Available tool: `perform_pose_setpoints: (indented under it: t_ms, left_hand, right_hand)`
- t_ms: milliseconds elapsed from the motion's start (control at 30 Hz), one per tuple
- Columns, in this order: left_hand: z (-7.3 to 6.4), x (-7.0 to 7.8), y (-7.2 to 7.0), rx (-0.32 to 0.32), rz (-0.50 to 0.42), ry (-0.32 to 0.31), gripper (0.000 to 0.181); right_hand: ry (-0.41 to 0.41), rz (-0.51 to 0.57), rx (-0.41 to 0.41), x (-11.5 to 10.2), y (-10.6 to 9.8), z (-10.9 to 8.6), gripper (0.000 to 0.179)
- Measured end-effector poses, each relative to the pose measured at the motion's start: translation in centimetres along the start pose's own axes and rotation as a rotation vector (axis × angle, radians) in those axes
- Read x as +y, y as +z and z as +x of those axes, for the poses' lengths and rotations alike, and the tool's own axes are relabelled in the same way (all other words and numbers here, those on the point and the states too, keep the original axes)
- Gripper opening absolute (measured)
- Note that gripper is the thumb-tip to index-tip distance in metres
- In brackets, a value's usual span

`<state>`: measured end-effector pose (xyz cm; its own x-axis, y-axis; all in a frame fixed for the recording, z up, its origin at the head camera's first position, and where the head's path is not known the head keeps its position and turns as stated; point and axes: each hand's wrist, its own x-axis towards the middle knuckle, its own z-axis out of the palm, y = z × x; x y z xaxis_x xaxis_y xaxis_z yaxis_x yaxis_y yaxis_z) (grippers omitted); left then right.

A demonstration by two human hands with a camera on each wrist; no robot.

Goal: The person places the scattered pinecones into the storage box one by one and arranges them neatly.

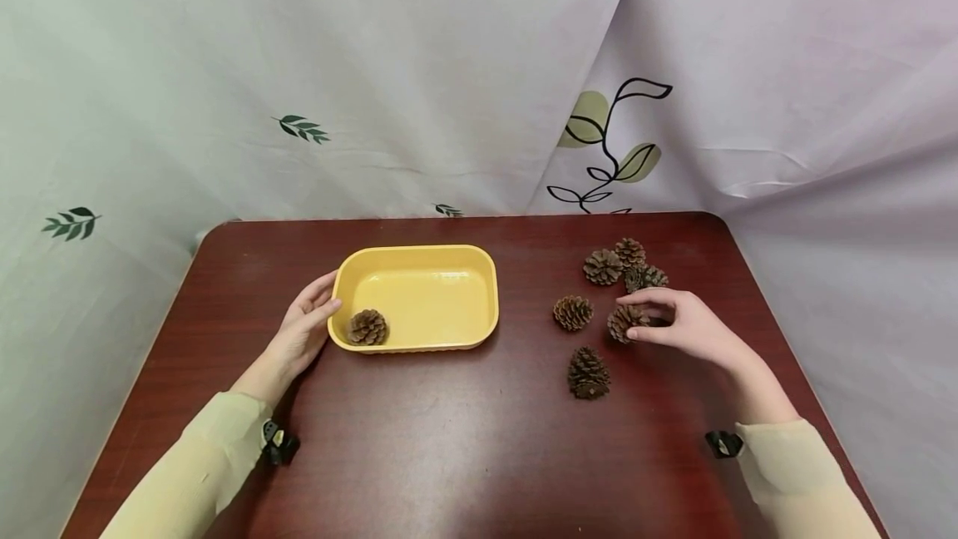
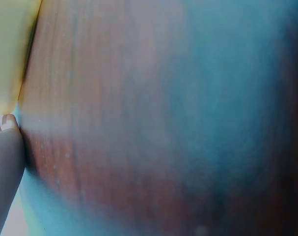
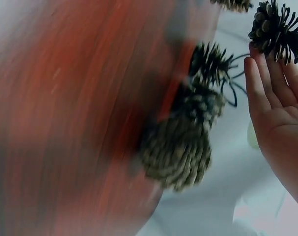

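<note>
A yellow rectangular dish (image 1: 419,339) sits on the table left of centre. My left hand (image 1: 303,327) holds its left end, thumb over the rim and fingers along the outer wall. The left wrist view catches only a bit of the dish's side (image 2: 6,54) and part of that hand (image 2: 6,157). One pinecone (image 1: 367,328) lies in the dish's near left corner. On the right, my right hand (image 1: 692,324) pinches another pinecone (image 1: 625,324) between thumb and fingers. In the right wrist view this pinecone (image 3: 274,32) is at the fingertips.
Around the right hand lie several more pinecones: one to its left (image 1: 572,313), a taller one (image 1: 589,373) nearer me, and a group (image 1: 602,267) farther back. The dark red table (image 1: 449,431) ends at a patterned cloth backdrop (image 1: 449,90).
</note>
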<state>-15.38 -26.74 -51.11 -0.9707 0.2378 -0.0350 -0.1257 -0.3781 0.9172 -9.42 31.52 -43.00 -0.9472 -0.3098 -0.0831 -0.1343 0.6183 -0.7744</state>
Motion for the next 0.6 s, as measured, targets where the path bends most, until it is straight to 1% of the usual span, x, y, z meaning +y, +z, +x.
perform_pose_setpoints:
  t_ms: [100,233,400,600]
  left_hand:
    - [0.0,0.0,0.0,-0.016,-0.001,0.003,0.045]
    - [0.0,0.0,-0.1,-0.027,-0.006,0.006,0.046]
    - [0.1,0.0,-0.1,-0.010,-0.008,-0.001,0.045]
    - [0.2,-0.1,-0.3,-0.017,-0.006,0.000,0.045]
  right_hand:
    - [-0.018,0.020,-0.003,-0.6,0.7,1.0,0.047]
    - [-0.021,0.047,-0.010,-1.4,1.7,2.2,0.047]
    - [-0.028,0.090,-0.025,-2.2,3.0,3.6,0.049]
    - [-0.051,0.131,-0.048,-3.6,4.2,5.1,0.049]
